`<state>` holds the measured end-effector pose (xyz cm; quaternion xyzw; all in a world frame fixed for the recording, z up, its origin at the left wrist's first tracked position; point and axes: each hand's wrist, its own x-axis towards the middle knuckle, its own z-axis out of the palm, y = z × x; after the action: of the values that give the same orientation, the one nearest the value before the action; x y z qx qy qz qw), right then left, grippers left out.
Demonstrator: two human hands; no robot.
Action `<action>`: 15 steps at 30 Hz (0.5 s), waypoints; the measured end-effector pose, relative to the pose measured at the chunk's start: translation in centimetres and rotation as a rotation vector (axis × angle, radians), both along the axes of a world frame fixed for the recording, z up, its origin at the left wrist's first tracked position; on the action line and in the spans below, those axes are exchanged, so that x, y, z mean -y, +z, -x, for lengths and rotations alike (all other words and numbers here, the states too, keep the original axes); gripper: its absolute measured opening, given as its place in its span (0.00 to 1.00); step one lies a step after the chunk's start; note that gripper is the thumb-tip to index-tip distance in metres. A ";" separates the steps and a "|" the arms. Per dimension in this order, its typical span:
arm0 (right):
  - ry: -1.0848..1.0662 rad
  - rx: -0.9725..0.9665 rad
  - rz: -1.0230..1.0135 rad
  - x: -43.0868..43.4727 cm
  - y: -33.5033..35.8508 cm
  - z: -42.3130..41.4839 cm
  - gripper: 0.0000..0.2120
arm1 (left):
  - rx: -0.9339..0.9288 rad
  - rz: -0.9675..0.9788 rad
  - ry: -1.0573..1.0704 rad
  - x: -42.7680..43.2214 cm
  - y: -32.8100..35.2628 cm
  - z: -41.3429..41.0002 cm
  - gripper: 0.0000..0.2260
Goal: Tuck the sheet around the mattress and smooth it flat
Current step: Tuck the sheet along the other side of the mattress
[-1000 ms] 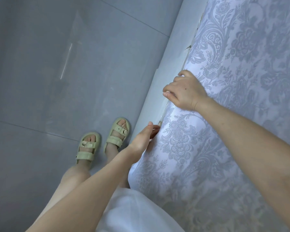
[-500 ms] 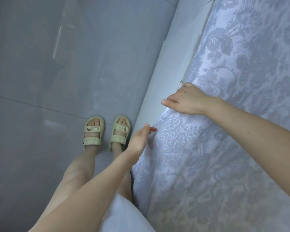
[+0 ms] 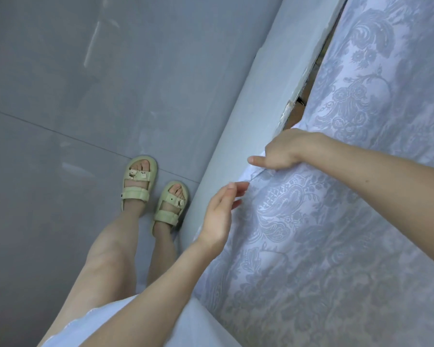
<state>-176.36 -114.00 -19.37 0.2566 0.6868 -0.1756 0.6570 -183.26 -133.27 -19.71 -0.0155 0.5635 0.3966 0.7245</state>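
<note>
One gray floor [image 3: 85,96] is on the left. One flowery sheet [image 3: 336,221] covers the bed on the right. Its long edge runs from bottom left to top right, along one pale bed frame [image 3: 248,121]. The right hand [image 3: 283,151] curls its fingers tight on that edge. The left hand [image 3: 221,216] has straight fingers, a little apart, with the tips touching the sheet just below. Two green sandals [image 3: 138,182] stand beside the frame.

Left hand [image 3: 218,216] relaxed, right hand [image 3: 286,151] gripping sheet [image 3: 336,234]
</note>
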 end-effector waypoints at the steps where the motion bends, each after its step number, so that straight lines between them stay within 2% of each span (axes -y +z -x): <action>1: -0.054 0.030 0.003 -0.2 0.1 0.0 0.37 | 0.075 -0.044 -0.038 -0.1 0.5 -0.4 0.17; 4: -0.173 0.117 0.061 -1.1 0.1 0.0 0.40 | 0.305 -0.042 -0.197 -1.5 0.5 -2.3 0.19; 8: -0.246 0.116 0.080 -1.5 -0.1 0.1 0.41 | 0.411 0.091 -0.395 -3.8 -3.2 -4.3 0.28; 12: 0.113 0.075 -0.029 -0.8 -1.1 0.1 0.39 | 0.460 0.179 -0.593 -3.5 -5.8 -4.2 0.37; 15: 0.190 0.083 -0.063 -0.2 -2.0 0.0 0.38 | 0.390 0.258 -0.624 -2.3 -5.6 -2.9 0.36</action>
<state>-176.39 -113.77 -21.42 0.2178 0.6854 -0.0798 0.6902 -180.38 -130.99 -25.35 -0.0094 0.4380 0.0726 0.8960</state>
